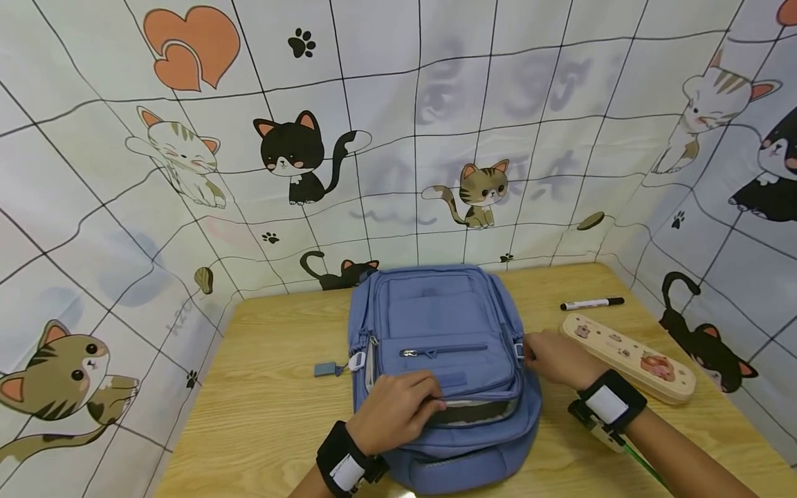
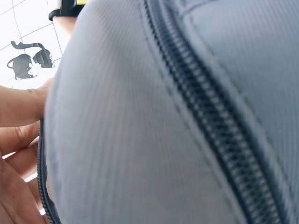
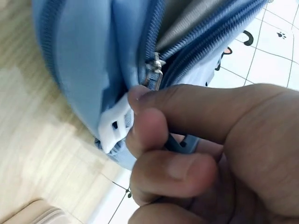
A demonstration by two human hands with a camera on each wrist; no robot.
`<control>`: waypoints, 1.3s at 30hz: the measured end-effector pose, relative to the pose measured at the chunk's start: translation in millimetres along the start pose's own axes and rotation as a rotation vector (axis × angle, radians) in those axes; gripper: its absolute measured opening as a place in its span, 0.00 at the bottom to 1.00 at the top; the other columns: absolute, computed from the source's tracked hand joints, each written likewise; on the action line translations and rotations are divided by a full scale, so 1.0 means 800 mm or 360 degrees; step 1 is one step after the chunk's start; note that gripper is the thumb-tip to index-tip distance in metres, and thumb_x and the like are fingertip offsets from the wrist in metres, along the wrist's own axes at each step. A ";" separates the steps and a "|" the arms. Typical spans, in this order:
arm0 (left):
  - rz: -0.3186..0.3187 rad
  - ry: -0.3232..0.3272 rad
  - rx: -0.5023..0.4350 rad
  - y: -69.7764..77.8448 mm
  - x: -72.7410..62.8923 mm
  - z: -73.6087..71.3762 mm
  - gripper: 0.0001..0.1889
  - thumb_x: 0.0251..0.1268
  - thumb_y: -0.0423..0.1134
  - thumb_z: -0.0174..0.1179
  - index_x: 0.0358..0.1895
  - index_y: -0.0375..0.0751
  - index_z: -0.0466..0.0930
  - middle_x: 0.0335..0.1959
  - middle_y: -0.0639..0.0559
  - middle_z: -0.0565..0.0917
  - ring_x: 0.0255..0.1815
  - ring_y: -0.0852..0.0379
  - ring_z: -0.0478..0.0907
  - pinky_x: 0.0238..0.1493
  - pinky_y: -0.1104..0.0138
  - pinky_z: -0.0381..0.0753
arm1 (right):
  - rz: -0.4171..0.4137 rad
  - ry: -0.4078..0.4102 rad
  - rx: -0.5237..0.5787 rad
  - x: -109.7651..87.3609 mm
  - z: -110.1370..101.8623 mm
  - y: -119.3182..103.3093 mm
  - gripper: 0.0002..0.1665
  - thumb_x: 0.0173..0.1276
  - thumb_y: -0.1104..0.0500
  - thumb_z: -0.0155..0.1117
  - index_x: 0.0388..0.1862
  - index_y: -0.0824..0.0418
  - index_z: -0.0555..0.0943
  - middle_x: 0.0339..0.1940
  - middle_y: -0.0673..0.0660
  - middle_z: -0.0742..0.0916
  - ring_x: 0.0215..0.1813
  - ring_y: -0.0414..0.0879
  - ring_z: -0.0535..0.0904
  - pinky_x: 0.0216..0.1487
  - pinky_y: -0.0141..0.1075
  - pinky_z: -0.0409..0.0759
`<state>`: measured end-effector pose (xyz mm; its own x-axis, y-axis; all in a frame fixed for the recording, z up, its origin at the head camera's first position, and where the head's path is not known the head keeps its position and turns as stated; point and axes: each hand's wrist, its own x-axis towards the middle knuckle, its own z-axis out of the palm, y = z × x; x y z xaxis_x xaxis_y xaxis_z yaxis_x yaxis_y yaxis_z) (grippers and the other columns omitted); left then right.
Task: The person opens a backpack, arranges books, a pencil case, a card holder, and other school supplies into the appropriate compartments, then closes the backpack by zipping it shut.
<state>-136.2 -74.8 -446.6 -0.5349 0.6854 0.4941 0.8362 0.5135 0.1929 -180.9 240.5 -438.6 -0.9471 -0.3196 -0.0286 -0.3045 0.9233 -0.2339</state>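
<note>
A blue backpack (image 1: 443,311) lies on the wooden table, its front pocket partly unzipped along the near edge so that the pale and dark lining (image 1: 476,413) shows. At that opening my left hand (image 1: 398,411) pinches the pocket's edge; the left wrist view has its fingers (image 2: 18,140) beside a zipper edge, partly hidden by blue fabric. On the bag's right side my right hand (image 1: 556,356) pinches the metal zipper pull (image 3: 157,72) between thumb and index finger. Close to those fingertips is a white plastic buckle (image 3: 113,127).
Right of the bag lies a cream pencil case (image 1: 629,356) with printed pictures, and behind it a black-and-white marker (image 1: 591,303). A blue tag (image 1: 325,369) hangs off the bag's left side. Cat-printed cloth (image 1: 398,138) encloses the table (image 1: 274,387) at the back and sides.
</note>
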 end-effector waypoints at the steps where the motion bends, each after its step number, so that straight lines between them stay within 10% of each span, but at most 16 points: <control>1: 0.0001 0.0003 0.0001 -0.001 0.000 0.000 0.05 0.65 0.49 0.55 0.33 0.58 0.76 0.31 0.67 0.76 0.25 0.76 0.71 0.25 0.84 0.68 | -0.0013 -0.0016 0.0005 0.004 -0.002 0.000 0.11 0.57 0.65 0.60 0.19 0.56 0.71 0.14 0.48 0.72 0.16 0.40 0.65 0.17 0.31 0.60; 16: -0.0030 -0.0035 -0.0168 -0.004 -0.002 -0.003 0.02 0.67 0.44 0.52 0.38 0.54 0.74 0.33 0.67 0.76 0.24 0.77 0.67 0.25 0.85 0.65 | -0.0084 0.0106 -0.0260 0.008 -0.009 -0.002 0.07 0.57 0.62 0.66 0.23 0.54 0.78 0.18 0.47 0.77 0.19 0.39 0.69 0.16 0.32 0.63; 31: -0.0009 -0.0135 -0.0202 -0.009 -0.007 0.005 0.02 0.70 0.44 0.48 0.39 0.55 0.70 0.34 0.67 0.73 0.21 0.77 0.62 0.22 0.85 0.61 | -0.0179 0.0042 0.0013 0.013 -0.009 0.009 0.04 0.56 0.62 0.64 0.25 0.53 0.82 0.22 0.45 0.80 0.22 0.35 0.69 0.22 0.31 0.67; 39: -0.0117 -0.0088 -0.0216 -0.012 -0.009 0.008 0.01 0.69 0.42 0.48 0.40 0.52 0.69 0.33 0.65 0.74 0.22 0.76 0.65 0.23 0.84 0.63 | -0.0427 -0.0328 0.0341 0.007 -0.020 0.017 0.09 0.60 0.66 0.58 0.26 0.53 0.80 0.15 0.46 0.79 0.15 0.32 0.70 0.20 0.28 0.69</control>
<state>-141.3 -81.3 -457.7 -0.5982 0.6776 0.4278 0.8011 0.4915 0.3416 -192.0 254.3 -426.5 -0.7901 -0.5995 -0.1281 -0.4897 0.7429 -0.4564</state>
